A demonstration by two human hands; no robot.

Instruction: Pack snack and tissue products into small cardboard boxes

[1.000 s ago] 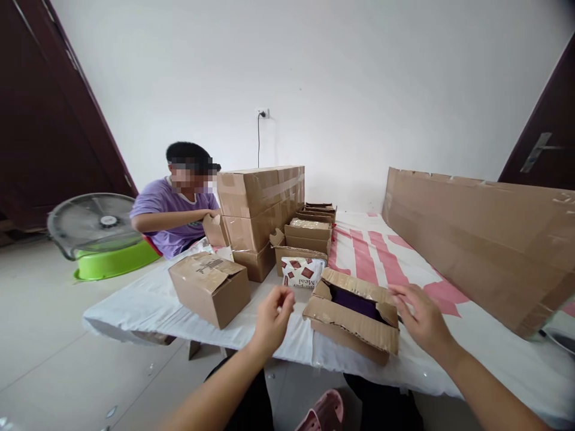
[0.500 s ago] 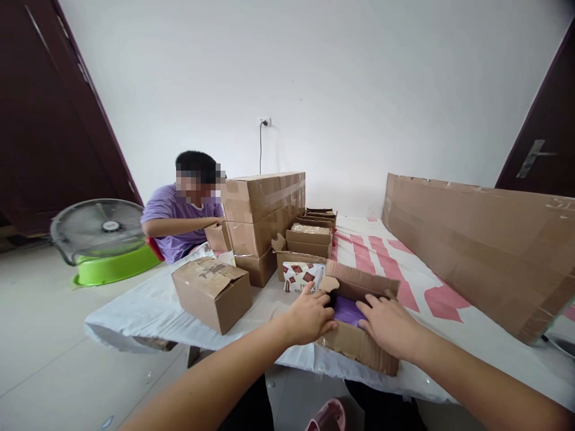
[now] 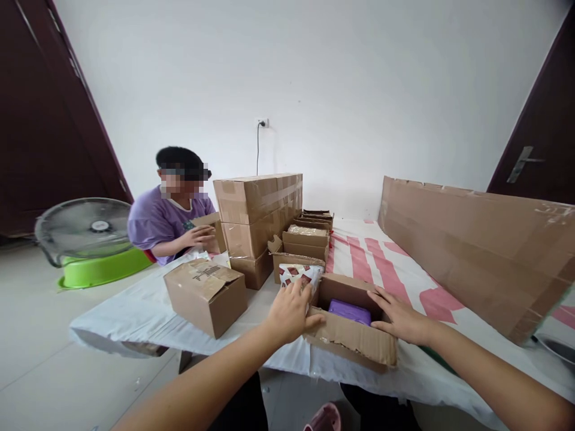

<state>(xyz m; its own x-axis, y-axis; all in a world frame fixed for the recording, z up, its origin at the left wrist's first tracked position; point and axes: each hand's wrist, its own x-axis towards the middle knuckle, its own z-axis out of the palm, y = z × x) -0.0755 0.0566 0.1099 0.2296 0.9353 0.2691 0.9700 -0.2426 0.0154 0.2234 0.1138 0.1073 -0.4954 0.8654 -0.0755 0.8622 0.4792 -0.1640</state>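
Observation:
An open cardboard box [image 3: 354, 341] stands at the table's front edge with a purple packet [image 3: 350, 312] inside. My left hand [image 3: 291, 312] is at the box's left end, fingers spread, over a white packet with red-brown squares [image 3: 302, 273]. On the right side of the box rests my right hand [image 3: 398, 315], its fingers apart on the rim. Neither hand is wrapped round anything. Behind the patterned packet is another open box [image 3: 277, 268].
Taped boxes [image 3: 258, 221] are stacked behind on the left, a single box [image 3: 205, 293] nearer. A person [image 3: 168, 221] in purple handles a carton beside them. A tall cardboard panel [image 3: 476, 245] stands right. A fan [image 3: 96, 226] sits on a green tub [image 3: 105, 267].
My hands have moved outward from the purple packet to the box's ends, and more of the packet shows. The view has shifted slightly. The person has turned and holds the carton differently.

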